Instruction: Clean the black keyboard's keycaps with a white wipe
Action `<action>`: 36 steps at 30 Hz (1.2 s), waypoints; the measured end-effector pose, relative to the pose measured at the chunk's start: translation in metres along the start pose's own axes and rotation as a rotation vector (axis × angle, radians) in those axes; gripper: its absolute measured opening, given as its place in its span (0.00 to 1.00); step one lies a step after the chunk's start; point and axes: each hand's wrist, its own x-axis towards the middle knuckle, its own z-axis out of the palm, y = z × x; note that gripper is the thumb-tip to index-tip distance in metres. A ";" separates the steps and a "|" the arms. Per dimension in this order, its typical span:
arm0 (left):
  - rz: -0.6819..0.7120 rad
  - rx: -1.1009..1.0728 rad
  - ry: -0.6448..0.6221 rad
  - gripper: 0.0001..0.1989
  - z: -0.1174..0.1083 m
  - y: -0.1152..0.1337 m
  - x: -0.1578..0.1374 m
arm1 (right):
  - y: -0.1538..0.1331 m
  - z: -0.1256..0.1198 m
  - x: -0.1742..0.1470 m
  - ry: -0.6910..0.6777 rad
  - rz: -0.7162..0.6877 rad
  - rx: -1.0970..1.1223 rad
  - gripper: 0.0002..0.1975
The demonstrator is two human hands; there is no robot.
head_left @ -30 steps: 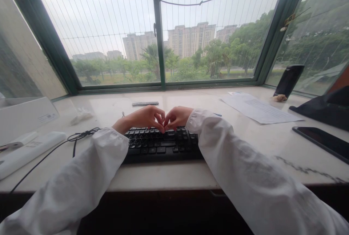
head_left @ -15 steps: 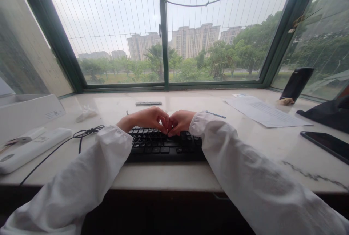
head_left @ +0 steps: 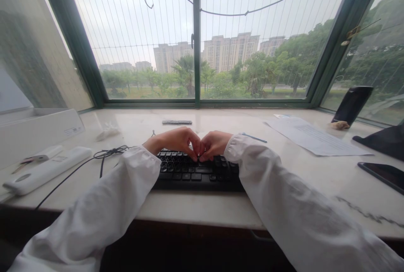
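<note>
Box (head_left: pixel 47 134) at left shows its white wall; its inside is hidden. Left hand (head_left: pixel 177 139) and right hand (head_left: pixel 217 142) arch inward, fingers curled and bunched together over the keyboard (head_left: pixel 197 177) on the counter's (head_left: pixel 202 209) near side. Whether they pinch anything, I cannot tell.

From where I stand: long white sleeves, both arms. Left sleeve (head_left: pixel 97 209) roomy, thin-looking cloth, soft creases, greyish in folds. Right sleeve (head_left: pixel 293 200) same plain white, wrinkled along length, puffing out just behind wrist. Right cuff (head_left: pixel 231 148) gathered, narrow, finely puckered at edge. Left cuff (head_left: pixel 153 157) looser-looking, hem seam faintly visible. Left hand (head_left: pixel 178 139) and right hand (head_left: pixel 216 142) bare, fingers slender; nails too small to make out.
</note>
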 end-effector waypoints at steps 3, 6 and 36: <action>-0.020 0.027 0.022 0.11 0.000 -0.003 0.000 | -0.001 0.000 0.000 0.014 0.021 -0.002 0.20; -0.015 0.074 0.057 0.11 0.000 -0.006 0.000 | -0.004 0.001 -0.002 0.025 0.064 -0.020 0.21; -0.217 0.054 -0.033 0.18 0.001 0.002 0.001 | 0.002 -0.001 0.003 -0.011 0.095 -0.032 0.22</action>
